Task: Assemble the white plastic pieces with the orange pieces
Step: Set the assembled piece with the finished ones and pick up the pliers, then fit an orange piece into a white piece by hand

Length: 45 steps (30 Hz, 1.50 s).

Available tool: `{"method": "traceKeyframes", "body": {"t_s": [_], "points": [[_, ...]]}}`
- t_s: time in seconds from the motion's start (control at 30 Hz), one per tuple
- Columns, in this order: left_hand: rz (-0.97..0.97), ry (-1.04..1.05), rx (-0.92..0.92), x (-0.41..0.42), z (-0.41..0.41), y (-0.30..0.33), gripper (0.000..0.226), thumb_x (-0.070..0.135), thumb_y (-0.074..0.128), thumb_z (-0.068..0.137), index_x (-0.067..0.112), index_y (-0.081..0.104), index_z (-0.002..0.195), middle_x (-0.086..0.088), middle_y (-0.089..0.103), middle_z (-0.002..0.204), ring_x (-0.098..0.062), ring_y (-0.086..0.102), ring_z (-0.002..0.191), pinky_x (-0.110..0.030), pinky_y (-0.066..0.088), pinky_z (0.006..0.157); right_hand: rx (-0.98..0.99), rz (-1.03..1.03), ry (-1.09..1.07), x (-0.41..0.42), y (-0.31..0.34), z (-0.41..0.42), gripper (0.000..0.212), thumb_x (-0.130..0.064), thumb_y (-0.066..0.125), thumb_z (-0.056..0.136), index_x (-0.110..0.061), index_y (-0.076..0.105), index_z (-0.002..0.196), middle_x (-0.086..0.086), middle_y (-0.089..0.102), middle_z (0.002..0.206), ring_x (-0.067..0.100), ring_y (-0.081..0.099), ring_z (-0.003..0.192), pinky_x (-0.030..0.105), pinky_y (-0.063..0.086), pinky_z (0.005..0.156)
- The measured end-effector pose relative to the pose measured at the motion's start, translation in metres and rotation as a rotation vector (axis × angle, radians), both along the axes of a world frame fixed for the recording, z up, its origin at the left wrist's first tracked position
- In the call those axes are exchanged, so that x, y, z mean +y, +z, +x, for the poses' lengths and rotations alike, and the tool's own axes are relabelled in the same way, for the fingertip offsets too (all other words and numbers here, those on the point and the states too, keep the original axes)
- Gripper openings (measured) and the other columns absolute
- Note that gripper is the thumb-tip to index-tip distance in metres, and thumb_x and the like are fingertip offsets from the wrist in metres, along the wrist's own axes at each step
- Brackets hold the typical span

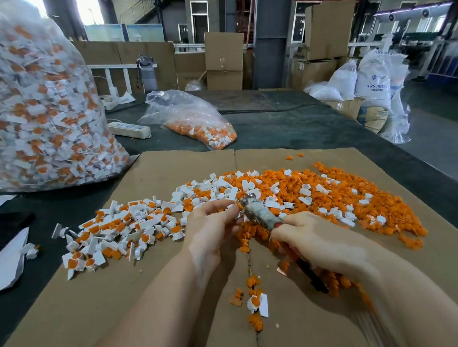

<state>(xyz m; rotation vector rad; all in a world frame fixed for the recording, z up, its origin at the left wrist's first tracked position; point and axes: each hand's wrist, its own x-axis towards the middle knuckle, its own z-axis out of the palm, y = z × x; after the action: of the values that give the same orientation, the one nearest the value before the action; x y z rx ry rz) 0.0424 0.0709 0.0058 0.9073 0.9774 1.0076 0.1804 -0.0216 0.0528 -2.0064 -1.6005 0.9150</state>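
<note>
My left hand (212, 224) pinches a small white and orange piece (238, 206) at its fingertips. My right hand (318, 243) grips a pair of pliers (261, 213) by the handles, its taped jaws meeting that piece. Loose orange pieces (360, 190) mixed with white pieces (223, 191) form a heap on the right of the cardboard sheet (149, 289). Joined white-and-orange pieces (117, 234) lie piled at the left. One joined piece (257, 304) lies between my forearms.
A tall clear bag of joined pieces (30, 106) stands at the back left. A smaller bag of parts (199, 123) and a power strip (130, 129) lie behind the cardboard. Cardboard boxes (223, 61) and white sacks (371, 85) stand beyond the table.
</note>
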Motion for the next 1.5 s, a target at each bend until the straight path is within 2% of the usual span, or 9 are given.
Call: {"method": "traceKeyframes", "body": {"t_s": [0.13,0.27,0.4,0.83,0.93,1.17,1.27,1.4,1.5], "points": [[-0.02,0.035,-0.022,-0.001,0.001,-0.002,0.011,-0.002,0.062,0.085,0.005,0.066,0.092,-0.01,0.068,0.075,-0.008,0.064,0.054,-0.016,0.05,0.049,-0.013,-0.003,0.042,-0.002,0.002,-0.004,0.026,-0.032,0.045,0.094,-0.02,0.05,0.072,-0.009,0.044,0.054,0.001,0.036,0.039,0.011,0.026,0.038],[-0.021,0.049,-0.033,-0.003,0.003,-0.004,0.01,-0.003,0.062,0.085,0.005,0.067,0.088,-0.011,0.067,0.083,-0.008,0.065,0.058,-0.015,0.051,0.051,-0.137,0.062,0.073,-0.002,-0.004,-0.008,0.025,-0.034,0.041,0.096,-0.02,0.044,0.075,-0.002,0.045,0.069,0.008,0.04,0.054,0.021,0.031,0.051],[-0.013,0.06,-0.033,-0.005,0.003,-0.005,0.01,-0.003,0.061,0.085,0.005,0.067,0.088,-0.014,0.067,0.092,-0.011,0.065,0.066,-0.016,0.052,0.054,-0.234,0.102,0.046,-0.002,-0.009,-0.012,0.025,-0.035,0.04,0.097,-0.024,0.038,0.075,-0.005,0.041,0.075,0.007,0.038,0.06,0.02,0.025,0.052],[0.004,0.057,-0.047,-0.012,0.001,-0.006,0.011,0.0,0.063,0.085,0.004,0.064,0.096,-0.01,0.067,0.077,-0.013,0.063,0.061,-0.018,0.055,0.055,-0.203,0.206,-0.059,-0.008,-0.017,0.002,0.032,-0.055,0.051,0.085,-0.024,0.048,0.079,-0.006,0.049,0.078,0.008,0.047,0.066,0.023,0.031,0.055],[0.108,0.028,0.008,-0.015,-0.008,-0.012,0.016,0.002,0.059,0.088,0.008,0.065,0.102,-0.008,0.067,0.073,-0.011,0.064,0.062,-0.018,0.055,0.059,-0.342,0.227,-0.186,-0.005,-0.018,0.022,0.031,-0.054,0.053,0.085,-0.024,0.049,0.091,-0.007,0.051,0.085,0.005,0.048,0.071,0.02,0.033,0.055],[0.333,-0.014,0.231,-0.022,-0.007,-0.019,0.027,0.003,0.056,0.091,0.013,0.06,0.116,-0.009,0.062,0.079,-0.008,0.062,0.065,-0.013,0.051,0.063,-0.802,0.184,-0.352,0.01,-0.036,0.06,0.049,-0.061,0.052,0.083,-0.017,0.057,0.106,0.003,0.054,0.103,0.019,0.051,0.099,0.032,0.048,0.081],[0.352,0.001,0.233,-0.023,-0.009,-0.019,0.028,0.001,0.057,0.09,0.009,0.059,0.117,-0.016,0.064,0.085,-0.01,0.064,0.068,-0.012,0.051,0.062,-0.872,0.183,-0.342,0.013,-0.041,0.065,0.056,-0.067,0.048,0.081,-0.018,0.059,0.105,0.003,0.054,0.105,0.02,0.052,0.101,0.033,0.047,0.082],[0.366,-0.003,0.249,-0.024,-0.008,-0.02,0.025,0.003,0.058,0.09,0.012,0.06,0.114,-0.01,0.069,0.084,-0.007,0.065,0.066,-0.012,0.051,0.061,-1.006,0.131,-0.322,0.014,-0.038,0.057,0.062,-0.069,0.037,0.084,-0.023,0.053,0.121,0.005,0.051,0.125,0.022,0.044,0.119,0.039,0.036,0.099],[0.332,-0.011,0.2,-0.022,-0.008,-0.02,0.022,0.004,0.059,0.09,0.013,0.061,0.109,-0.009,0.069,0.076,-0.007,0.063,0.06,-0.013,0.05,0.058,-0.921,0.41,-0.221,0.014,-0.04,0.031,0.048,-0.05,0.042,0.093,-0.026,0.044,0.134,0.001,0.051,0.13,0.017,0.045,0.121,0.035,0.035,0.102]]}}
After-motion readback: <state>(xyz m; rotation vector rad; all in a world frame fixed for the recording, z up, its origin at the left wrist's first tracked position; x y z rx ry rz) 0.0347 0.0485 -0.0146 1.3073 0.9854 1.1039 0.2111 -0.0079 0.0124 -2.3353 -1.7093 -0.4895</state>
